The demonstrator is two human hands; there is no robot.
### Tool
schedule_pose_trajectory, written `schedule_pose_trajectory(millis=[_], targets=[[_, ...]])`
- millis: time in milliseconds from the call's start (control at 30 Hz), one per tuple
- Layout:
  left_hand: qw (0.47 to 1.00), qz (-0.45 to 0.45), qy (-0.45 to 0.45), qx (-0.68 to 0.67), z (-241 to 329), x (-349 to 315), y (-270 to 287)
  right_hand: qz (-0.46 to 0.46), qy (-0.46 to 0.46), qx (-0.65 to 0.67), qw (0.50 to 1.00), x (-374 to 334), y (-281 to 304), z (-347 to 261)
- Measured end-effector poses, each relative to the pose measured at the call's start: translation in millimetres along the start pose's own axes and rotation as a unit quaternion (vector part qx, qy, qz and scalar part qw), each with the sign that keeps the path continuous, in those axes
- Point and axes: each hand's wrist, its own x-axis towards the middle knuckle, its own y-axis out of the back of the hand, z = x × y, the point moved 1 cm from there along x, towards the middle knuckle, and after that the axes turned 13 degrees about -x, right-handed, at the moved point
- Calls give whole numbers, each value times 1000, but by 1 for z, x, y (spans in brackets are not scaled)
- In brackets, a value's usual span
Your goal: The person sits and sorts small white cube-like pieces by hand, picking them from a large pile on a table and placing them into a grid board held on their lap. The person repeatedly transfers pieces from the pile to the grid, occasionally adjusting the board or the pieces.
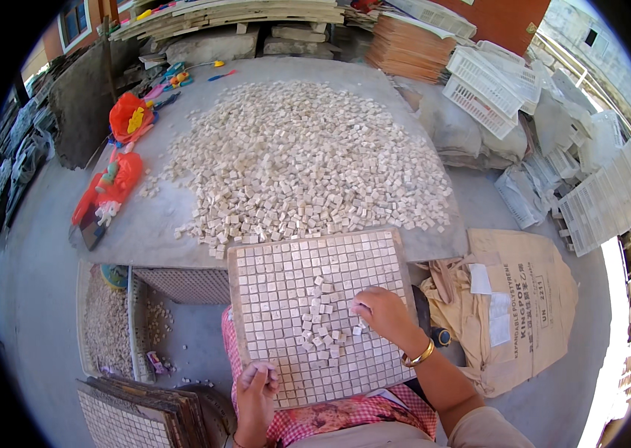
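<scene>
A square mosaic tray (237, 299) rests tilted on my lap against the table's edge. Small pale stone tiles in a grid fill it, and a loose heap of stone tiles (321, 328) lies on top near the middle. My right hand (384, 313), a gold bangle at its wrist, is over the tray just right of this heap. Its fingers are curled closed, and what they pinch is hidden. At the tray's lower left corner is my left hand (257, 388), its thumb and fingers pressed together; I cannot make out anything between them.
A big pile of loose tiles (293, 157) covers much of the grey table (151, 243). Red plastic bags (125, 175) with toys lie at its left. Stacked tile panels (125, 418) stand lower left, below a crate of chips (106, 321). A brown sack (524, 313) lies at right.
</scene>
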Motion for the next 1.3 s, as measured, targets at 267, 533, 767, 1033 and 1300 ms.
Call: schedule_pose_trajectory(millis=[267,533,767,1033,1300], targets=[[1000,2,-2,6,1,1,-3,-9,69,-33,997,1,14,15],[999,-4,7,31,0,3,-7,-33,65,21,997,-35,16,11],[997,1,61,45,-17,0,-15,3,-90,141,986,-59,19,18],[984,-61,150,81,-37,-14,-56,-10,-4,94,996,-51,2,12],[984,-39,158,77,-39,-18,-45,-97,-131,579,799,-67,23,28]])
